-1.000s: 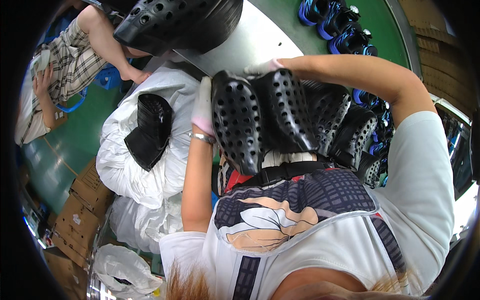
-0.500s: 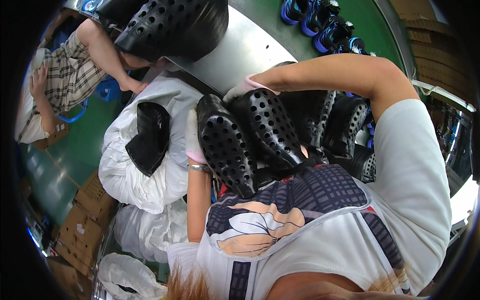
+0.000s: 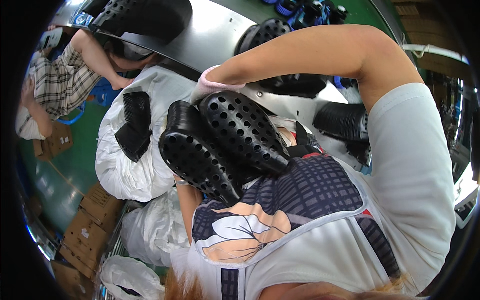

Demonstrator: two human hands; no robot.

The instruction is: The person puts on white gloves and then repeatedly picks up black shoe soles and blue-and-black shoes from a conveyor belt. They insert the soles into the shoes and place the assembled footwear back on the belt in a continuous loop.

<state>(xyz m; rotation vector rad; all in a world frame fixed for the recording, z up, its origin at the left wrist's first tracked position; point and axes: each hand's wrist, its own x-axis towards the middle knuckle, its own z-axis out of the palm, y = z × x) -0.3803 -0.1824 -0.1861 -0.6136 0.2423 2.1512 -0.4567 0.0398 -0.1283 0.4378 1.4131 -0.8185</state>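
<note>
A worker's gloved right hand presses two black perforated foam clogs against the chest, fingers hidden behind them; left hand unseen. Light and springy, they look easiest gripped at the heel rims.

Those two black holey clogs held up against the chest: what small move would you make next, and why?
Probably lower the pair of clogs toward the white sack at the person's left. The right hand, in a pink glove, grips them from above, pressed sole to sole. The left hand is hidden behind them. A similar black shoe already lies on that sack, so it looks like the nearest resting place.
</note>
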